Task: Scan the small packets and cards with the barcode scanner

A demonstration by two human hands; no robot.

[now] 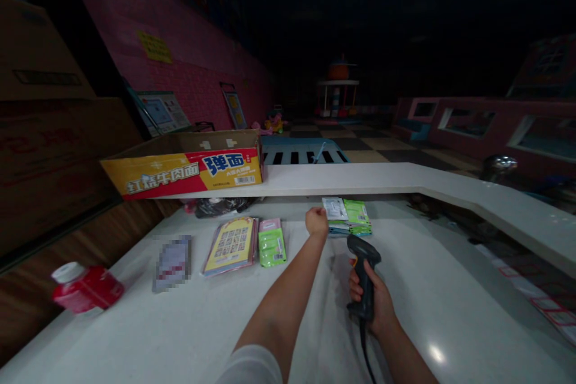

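Note:
Out ahead, my left hand (317, 222) is closed at the left edge of a silver-white packet (334, 209). Its fingertips are hidden, so whether it grips that packet cannot be seen. The silver-white packet lies on top of a low pile beside green packets (357, 213). My right hand (378, 300) is wrapped round the handle of a dark barcode scanner (365, 276), head up, its cable running down toward me. Left of my left forearm lies another green packet (272, 248) with a pink top, beside a stack of yellow printed sheets in clear wrap (231, 244).
A red bottle with a white cap (87, 289) lies at the left of the white counter (189, 336), near a blurred-out item (173, 264). A raised ledge (360, 177) crosses behind, bearing an open noodle carton (189, 171). Large cardboard boxes (58, 132) stand at far left.

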